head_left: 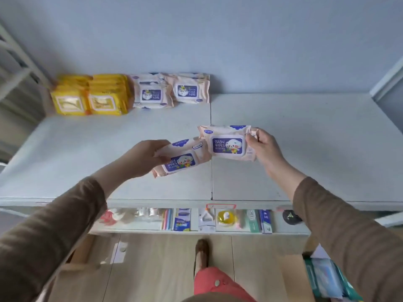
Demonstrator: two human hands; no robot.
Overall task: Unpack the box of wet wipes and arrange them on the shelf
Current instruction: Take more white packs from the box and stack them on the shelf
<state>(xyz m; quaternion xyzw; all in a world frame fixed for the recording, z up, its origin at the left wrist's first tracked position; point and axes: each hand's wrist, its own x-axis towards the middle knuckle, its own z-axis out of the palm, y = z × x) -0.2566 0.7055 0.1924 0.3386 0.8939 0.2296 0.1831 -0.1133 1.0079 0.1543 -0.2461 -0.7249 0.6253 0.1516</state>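
My left hand point(145, 156) grips the left end of a pink baby wipes pack point(182, 159), tilted, above the white top shelf point(87, 153). Gripped at its right end by my right hand point(262, 147) is a second pink pack point(226, 142), level and slightly farther back. The two packs touch at their inner ends. At the back of the shelf against the wall stand two piles of pink packs point(171, 90) and, left of them, two piles of yellow packs point(88, 95).
A lower shelf point(196, 231) holds several small packaged goods. A cardboard box point(87, 275) sits on the wooden floor at lower left. Another box with blue-green packs point(327, 277) is at lower right. A metal rack point(15, 62) stands at far left.
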